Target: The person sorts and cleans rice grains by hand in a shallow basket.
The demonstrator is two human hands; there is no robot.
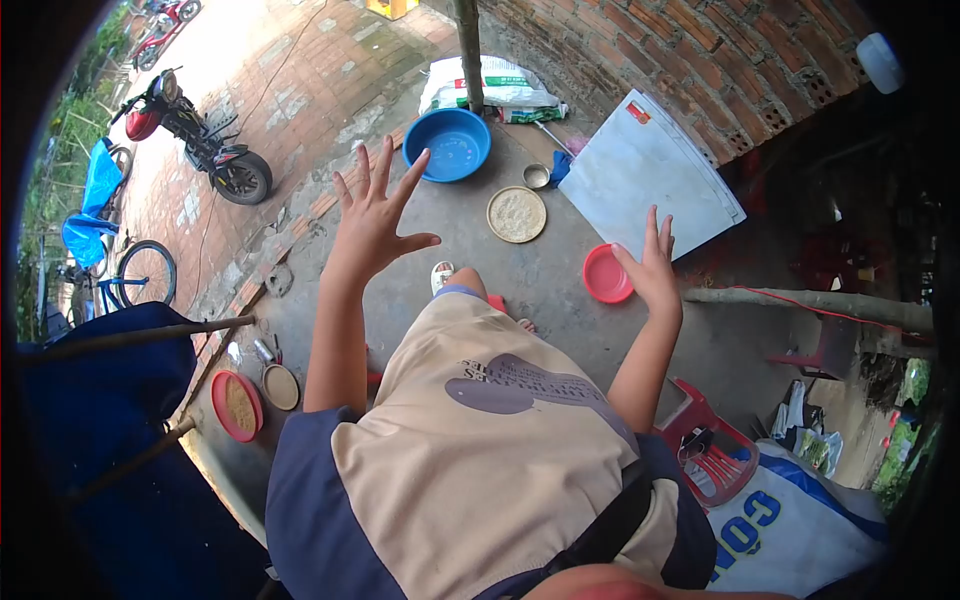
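My left hand (pixel 378 215) is raised in the air with its fingers spread and nothing in it. In the view it comes nearest to a blue basin (pixel 447 145) on the floor beyond it. My right hand (pixel 652 268) is also lifted, fingers stretched out and holding nothing. Just left of it in the view lies a pink-red basin (pixel 606 275). Between the hands, farther off, a round tray of pale grains (pixel 516 214) rests on the concrete beside a small metal bowl (pixel 536 176).
A large white chest-like box (pixel 650 170) stands by the brick wall (pixel 740 50). To the left are a motorcycle (pixel 225 150), a bicycle (pixel 145 275) and a red basin with grain (pixel 238 405). A red plastic chair (pixel 712 450) and a white sack (pixel 800 530) sit at lower right.
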